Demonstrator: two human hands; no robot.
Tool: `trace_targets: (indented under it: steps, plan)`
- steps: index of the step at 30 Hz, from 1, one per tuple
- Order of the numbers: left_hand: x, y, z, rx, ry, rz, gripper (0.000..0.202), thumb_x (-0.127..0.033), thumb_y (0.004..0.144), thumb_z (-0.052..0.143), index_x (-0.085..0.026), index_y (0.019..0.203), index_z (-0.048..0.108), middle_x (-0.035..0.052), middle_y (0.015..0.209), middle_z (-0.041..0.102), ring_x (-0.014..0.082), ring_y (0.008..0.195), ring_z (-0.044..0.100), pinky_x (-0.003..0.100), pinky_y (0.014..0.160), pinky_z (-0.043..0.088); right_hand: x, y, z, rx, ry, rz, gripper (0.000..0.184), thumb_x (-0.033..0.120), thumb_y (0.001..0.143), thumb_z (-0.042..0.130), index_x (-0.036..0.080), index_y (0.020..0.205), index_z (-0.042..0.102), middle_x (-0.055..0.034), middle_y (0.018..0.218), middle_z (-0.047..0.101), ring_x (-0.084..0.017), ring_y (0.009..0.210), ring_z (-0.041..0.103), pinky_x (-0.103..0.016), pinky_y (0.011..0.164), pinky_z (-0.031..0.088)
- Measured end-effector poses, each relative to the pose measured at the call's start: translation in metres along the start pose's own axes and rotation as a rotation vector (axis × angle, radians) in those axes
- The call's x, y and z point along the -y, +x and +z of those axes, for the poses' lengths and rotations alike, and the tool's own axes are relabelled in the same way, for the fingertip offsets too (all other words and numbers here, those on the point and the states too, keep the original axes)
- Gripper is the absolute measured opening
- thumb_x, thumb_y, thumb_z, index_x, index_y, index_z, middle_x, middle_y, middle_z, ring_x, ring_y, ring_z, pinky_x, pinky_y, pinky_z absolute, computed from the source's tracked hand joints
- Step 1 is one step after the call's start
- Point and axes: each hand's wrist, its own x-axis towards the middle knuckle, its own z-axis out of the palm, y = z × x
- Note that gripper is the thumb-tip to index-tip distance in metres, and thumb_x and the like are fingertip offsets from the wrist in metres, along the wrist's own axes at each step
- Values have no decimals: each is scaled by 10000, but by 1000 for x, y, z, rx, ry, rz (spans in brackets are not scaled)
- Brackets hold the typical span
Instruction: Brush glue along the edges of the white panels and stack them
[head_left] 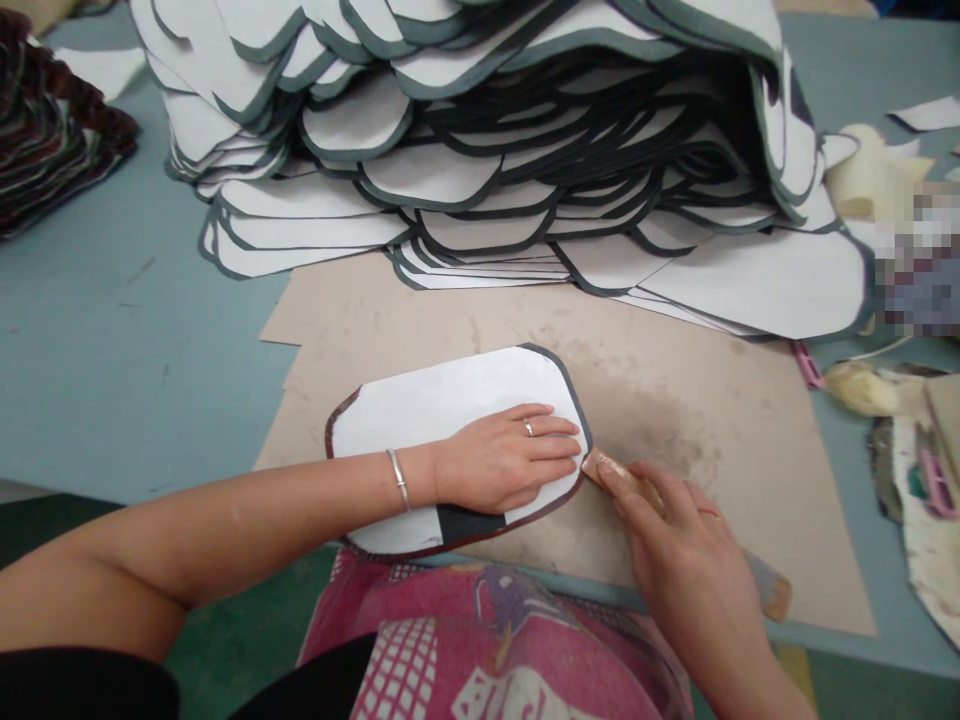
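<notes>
A flat white piece with a dark edge (pixel 435 405) lies on a brown cardboard sheet (pixel 675 400) in front of me. My left hand (pixel 506 458) presses flat on it, fingers together, with a ring and a bracelet at the wrist. My right hand (pixel 686 550) grips a wooden-handled brush (pixel 772 592), whose tip touches the piece's right edge near my left fingertips. The cardboard around the tip is stained dark.
A tall, sprawling pile of the same white dark-edged pieces (pixel 480 150) fills the back of the blue-grey table (pixel 112 330). A stack of dark patterned pieces (pixel 52 120) sits far left. Yellowish lumps, scraps and a pink tool (pixel 808 363) lie at right.
</notes>
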Motion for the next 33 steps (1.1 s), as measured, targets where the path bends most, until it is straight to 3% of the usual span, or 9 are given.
trace_targets:
  steps: [5, 8, 13, 19, 24, 29, 33]
  plan:
    - [-3, -4, -1, 8, -20, 2, 364, -194, 928, 536, -133, 1279, 612, 103, 1388, 605, 252, 1370, 480, 461, 1236, 310, -3, 4, -2, 34, -23, -8, 623, 90, 901, 547, 323, 1475, 483, -81, 1274, 587, -266, 997, 579, -416, 795, 527]
    - [-13, -11, -2, 32, -56, 51, 357, -191, 923, 559, -117, 1268, 613, 121, 1379, 607, 239, 1347, 506, 428, 1239, 326, 2, -13, -2, 69, -7, -86, 663, 92, 897, 524, 310, 1517, 433, -89, 1304, 584, -268, 1025, 570, -404, 788, 536]
    - [-25, -18, -3, 23, -63, 19, 300, -193, 962, 532, -97, 1228, 632, 138, 1343, 618, 241, 1358, 492, 369, 1236, 332, 13, -38, -3, 102, 8, -59, 708, 65, 880, 508, 274, 1546, 389, -108, 1352, 568, -276, 1058, 560, -420, 817, 538]
    - [-26, -17, -2, 22, -39, -42, 301, -243, 968, 531, -158, 1241, 623, 104, 1350, 618, 279, 1330, 500, 541, 1250, 267, 5, -11, -2, 69, -7, -86, 623, 100, 903, 525, 293, 1493, 475, -91, 1310, 591, -268, 1010, 563, -416, 803, 514]
    - [-19, -12, -6, -30, -21, -125, 247, -148, 935, 534, -91, 1151, 640, 170, 1271, 615, 264, 1294, 527, 394, 1161, 431, 2, 4, -2, 51, -20, -76, 569, 109, 918, 538, 296, 1455, 522, -78, 1299, 594, -270, 1015, 553, -417, 813, 491]
    - [-10, -11, -6, -59, -12, -162, 241, -153, 936, 535, -147, 1153, 638, 138, 1250, 626, 302, 1337, 486, 540, 1206, 347, 1, 11, -2, 56, -30, -90, 557, 123, 932, 548, 303, 1459, 516, -64, 1291, 596, -265, 1012, 547, -411, 812, 470]
    - [-6, -11, -5, -106, -13, -222, 244, -154, 951, 507, -113, 1161, 625, 177, 1296, 587, 285, 1298, 521, 455, 1150, 442, 0, 31, -4, 56, -66, -58, 516, 153, 954, 546, 334, 1438, 532, -40, 1301, 597, -260, 1003, 550, -405, 790, 447]
